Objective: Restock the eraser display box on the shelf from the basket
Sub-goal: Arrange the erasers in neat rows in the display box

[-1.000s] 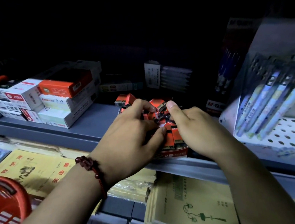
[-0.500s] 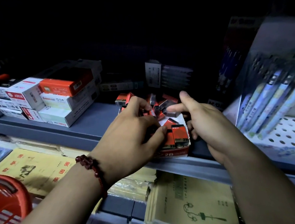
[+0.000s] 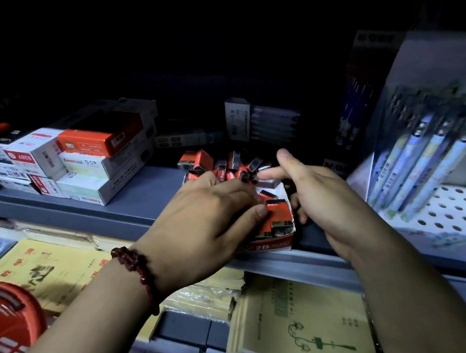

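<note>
left hand (image 3: 202,221) on erasers (image 3: 226,164), right hand (image 3: 321,196) beside box (image 3: 271,246)
</note>
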`<state>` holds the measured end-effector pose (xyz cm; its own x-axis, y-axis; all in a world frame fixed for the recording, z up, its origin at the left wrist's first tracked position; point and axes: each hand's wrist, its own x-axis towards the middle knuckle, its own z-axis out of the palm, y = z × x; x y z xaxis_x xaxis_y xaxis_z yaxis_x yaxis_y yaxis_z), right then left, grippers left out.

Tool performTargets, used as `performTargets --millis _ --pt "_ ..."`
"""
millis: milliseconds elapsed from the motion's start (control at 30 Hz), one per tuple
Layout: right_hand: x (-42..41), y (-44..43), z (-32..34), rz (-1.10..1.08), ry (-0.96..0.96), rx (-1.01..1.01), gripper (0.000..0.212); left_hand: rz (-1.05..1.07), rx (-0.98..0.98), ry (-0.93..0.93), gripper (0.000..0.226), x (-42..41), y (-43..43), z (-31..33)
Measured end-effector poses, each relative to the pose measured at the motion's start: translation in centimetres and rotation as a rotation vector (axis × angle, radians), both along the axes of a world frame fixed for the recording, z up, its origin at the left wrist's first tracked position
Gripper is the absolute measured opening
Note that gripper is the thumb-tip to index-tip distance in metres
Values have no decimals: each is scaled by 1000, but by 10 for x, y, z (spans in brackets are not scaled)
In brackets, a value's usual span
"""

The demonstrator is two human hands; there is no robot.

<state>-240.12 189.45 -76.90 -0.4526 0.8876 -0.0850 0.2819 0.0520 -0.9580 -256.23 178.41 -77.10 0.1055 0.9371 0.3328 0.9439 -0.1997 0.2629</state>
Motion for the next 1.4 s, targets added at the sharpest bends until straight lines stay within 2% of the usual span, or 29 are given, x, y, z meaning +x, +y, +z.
performTargets --millis 433,967,1133,1233,1400 --pt "3 3 -8 15 -27 62 51 54 -49 75 53 6 1 3" --pt "-2 1 -10 -39 -23 248 47 61 47 -110 42 0 -2 -3" --pt "-8 -8 -14 -50 15 275 30 14 77 -82 29 -14 -5 0" --pt "-18 -13 -17 -5 19 257 21 38 82 -15 29 -31 -13 1" --pt "-39 -34 -18 154 3 268 33 151 117 96 34 -59 -27 -1"
